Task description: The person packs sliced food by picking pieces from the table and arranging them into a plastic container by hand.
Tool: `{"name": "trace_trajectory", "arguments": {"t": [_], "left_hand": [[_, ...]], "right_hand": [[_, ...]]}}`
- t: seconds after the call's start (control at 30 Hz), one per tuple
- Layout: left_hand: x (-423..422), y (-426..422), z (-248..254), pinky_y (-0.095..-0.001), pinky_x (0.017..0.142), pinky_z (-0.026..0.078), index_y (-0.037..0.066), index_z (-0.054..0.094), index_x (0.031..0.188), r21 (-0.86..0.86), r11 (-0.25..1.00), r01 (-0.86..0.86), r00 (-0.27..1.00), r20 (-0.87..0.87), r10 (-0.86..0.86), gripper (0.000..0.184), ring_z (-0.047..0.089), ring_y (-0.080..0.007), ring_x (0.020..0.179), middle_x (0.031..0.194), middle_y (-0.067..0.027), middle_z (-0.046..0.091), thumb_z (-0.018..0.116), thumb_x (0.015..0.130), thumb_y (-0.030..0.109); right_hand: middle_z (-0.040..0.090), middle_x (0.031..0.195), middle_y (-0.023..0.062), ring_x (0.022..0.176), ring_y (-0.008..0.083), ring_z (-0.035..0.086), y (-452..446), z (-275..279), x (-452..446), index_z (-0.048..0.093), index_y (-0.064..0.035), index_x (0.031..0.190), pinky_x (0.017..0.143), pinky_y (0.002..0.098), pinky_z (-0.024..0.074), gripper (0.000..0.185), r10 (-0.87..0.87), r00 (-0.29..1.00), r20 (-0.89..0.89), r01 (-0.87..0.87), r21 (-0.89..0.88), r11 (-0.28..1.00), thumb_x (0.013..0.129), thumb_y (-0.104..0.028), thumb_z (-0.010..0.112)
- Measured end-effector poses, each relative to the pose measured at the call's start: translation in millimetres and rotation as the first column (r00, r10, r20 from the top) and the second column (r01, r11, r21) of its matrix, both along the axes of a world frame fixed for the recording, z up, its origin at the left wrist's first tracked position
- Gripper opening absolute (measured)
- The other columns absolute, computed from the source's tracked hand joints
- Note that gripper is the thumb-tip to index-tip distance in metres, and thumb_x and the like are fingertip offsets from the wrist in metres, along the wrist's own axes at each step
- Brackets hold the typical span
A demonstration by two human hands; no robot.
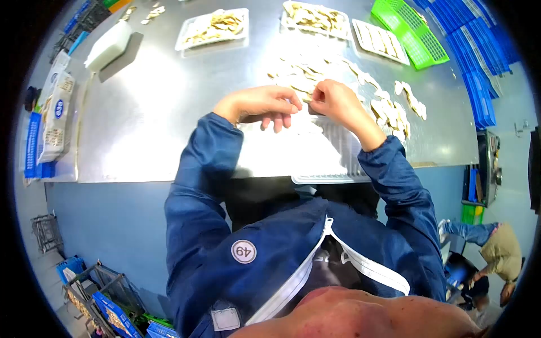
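Observation:
My left hand [270, 107] is over the metal table with its fingers loosely bent and apart, and I see nothing held in it. Close by on its right, my right hand [337, 102] has thumb and fingertips pinched together; what they hold, if anything, is too small to make out. Below the hands, a clear ribbed plastic tray [341, 147] reaches to the table's near edge, partly washed out by glare. Pale slices with brownish edges, like cut mushroom, lie loose beyond the hands [301, 74]. More such slices [390, 114] lie beside my right forearm.
Filled trays of slices stand at the back [225, 23], [315, 19], beside a tray of neatly rowed slices [380, 40] and a green basket [410, 32]. A white block-like container [108, 45] sits at left. Blue crates [470, 50] stack at right. Another person [499, 250] bends down at lower right.

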State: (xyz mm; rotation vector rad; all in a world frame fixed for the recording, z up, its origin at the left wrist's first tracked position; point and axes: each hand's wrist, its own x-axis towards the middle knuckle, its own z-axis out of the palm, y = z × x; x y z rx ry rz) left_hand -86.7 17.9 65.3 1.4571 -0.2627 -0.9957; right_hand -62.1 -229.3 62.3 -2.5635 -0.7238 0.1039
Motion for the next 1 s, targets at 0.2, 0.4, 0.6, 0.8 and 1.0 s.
{"name": "trace_trajectory", "arguments": {"t": [0.2, 0.4, 0.6, 0.8, 1.0], "left_hand": [[0.7, 2.5, 0.2, -0.0177, 0.046, 0.049, 0.003, 0.059, 0.12, -0.022, 0.997, -0.07, 0.998, 0.004, 0.07, 0.025, 0.07, -0.0103, 0.068, 0.087, -0.0089, 0.07, 0.061, 0.102, 0.02], [-5.3, 0.5, -5.5, -0.0178, 0.047, 0.049, 0.002, 0.06, 0.118, -0.053, 0.973, -0.223, 0.974, 0.029, 0.225, 0.026, 0.07, -0.0105, 0.067, 0.087, -0.0093, 0.07, 0.064, 0.101, 0.021], [-16.3, -10.7, -5.0, -0.0169, 0.049, 0.038, 0.006, 0.066, 0.106, 0.034, 0.898, -0.439, 0.886, 0.182, 0.426, 0.019, 0.051, -0.0033, 0.057, 0.076, 0.0013, 0.061, 0.067, 0.099, 0.023], [-19.7, -42.9, 45.7, -0.019, 0.057, 0.038, 0.009, 0.069, 0.1, 0.096, 0.905, -0.414, 0.825, 0.46, 0.328, 0.017, 0.05, -0.0026, 0.067, 0.078, 0.0053, 0.059, 0.068, 0.098, 0.027], [-24.0, -93.4, 137.1, -0.0236, 0.068, 0.047, 0.002, 0.07, 0.108, -0.071, 0.996, -0.051, 0.635, 0.767, 0.087, 0.02, 0.059, -0.0062, 0.079, 0.088, 0.001, 0.066, 0.071, 0.097, 0.018]], "right_hand": [[0.07, 0.076, 0.0056, 0.068, 0.0141, 0.064, -34.0, 27.0, -7.2, 0.07, 0.0007, 0.091, 0.063, 0.0299, 0.0517, 0.016, -0.042, 0.96, -0.276, 0.141, 0.35, 0.926, 0.084, -0.012, 0.076], [0.07, 0.086, 0.004, 0.078, 0.0107, 0.063, -82.4, 33.7, -30.6, 0.071, 0.0037, 0.1, 0.072, 0.0266, 0.0515, 0.016, 0.073, 0.926, -0.371, 0.105, 0.437, 0.893, 0.089, -0.008, 0.07], [0.068, 0.083, 0.0037, 0.077, 0.0111, 0.061, -95.7, 26.1, -45.9, 0.07, 0.0018, 0.101, 0.073, 0.0277, 0.0509, 0.017, 0.202, 0.868, -0.454, 0.047, 0.481, 0.875, 0.089, -0.01, 0.069], [0.072, 0.087, 0.0151, 0.077, 0.0244, 0.07, -89.4, 21.2, -50.6, 0.072, 0.0012, 0.098, 0.071, 0.0342, 0.0545, 0.016, 0.208, 0.937, -0.279, -0.096, 0.365, 0.926, 0.086, -0.009, 0.068], [0.072, 0.092, 0.0182, 0.083, 0.0326, 0.07, -82.5, 19.5, -61.3, 0.072, -0.0014, 0.104, 0.076, 0.0397, 0.0549, 0.019, 0.189, 0.979, -0.081, -0.166, 0.233, 0.958, 0.085, -0.006, 0.07]]}}
